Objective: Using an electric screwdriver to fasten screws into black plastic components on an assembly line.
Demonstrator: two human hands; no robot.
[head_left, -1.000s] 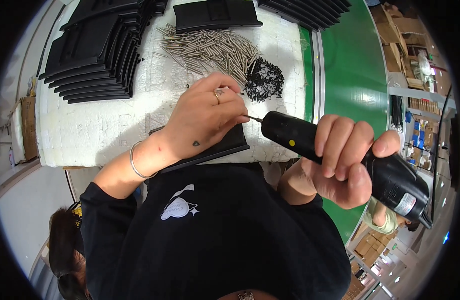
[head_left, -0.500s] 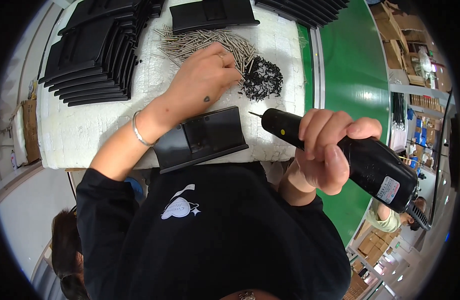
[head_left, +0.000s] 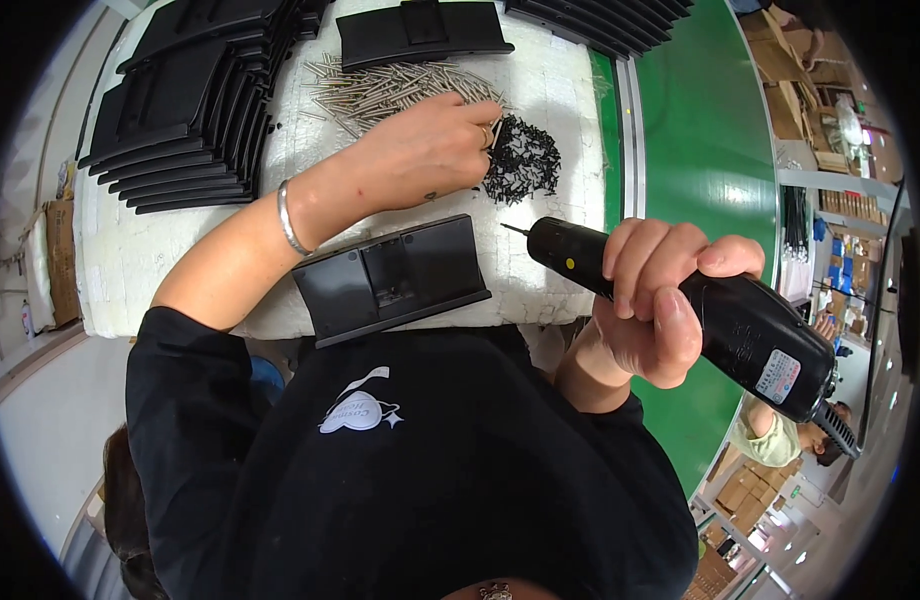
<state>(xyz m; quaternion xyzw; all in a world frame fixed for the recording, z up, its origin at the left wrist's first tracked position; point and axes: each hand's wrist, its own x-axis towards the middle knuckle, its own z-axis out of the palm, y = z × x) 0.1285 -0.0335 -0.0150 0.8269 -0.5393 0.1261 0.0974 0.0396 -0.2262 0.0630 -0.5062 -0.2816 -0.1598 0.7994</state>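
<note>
My right hand (head_left: 652, 300) is wrapped round a black electric screwdriver (head_left: 755, 335), held off the table with its thin bit pointing left. My left hand (head_left: 435, 150) reaches over the border between a heap of silvery metal pins (head_left: 380, 92) and a pile of small black screws (head_left: 525, 160). Its fingers are bent and drawn together; whatever the fingertips hold is hidden. Just below that hand, at the near table edge, lies a black plastic panel (head_left: 335, 290) with a recessed middle.
Stacks of similar black panels (head_left: 155, 110) stand at the left and more (head_left: 610, 25) at the far right. A single panel (head_left: 380, 35) lies behind the pins. Right of the white-covered table (head_left: 220, 255) runs a green surface (head_left: 700, 200). Another person (head_left: 775, 440) is at lower right.
My left hand has shifted slightly right at the heaps, its forearm now lying flatter. The screwdriver in my right hand has barely moved.
</note>
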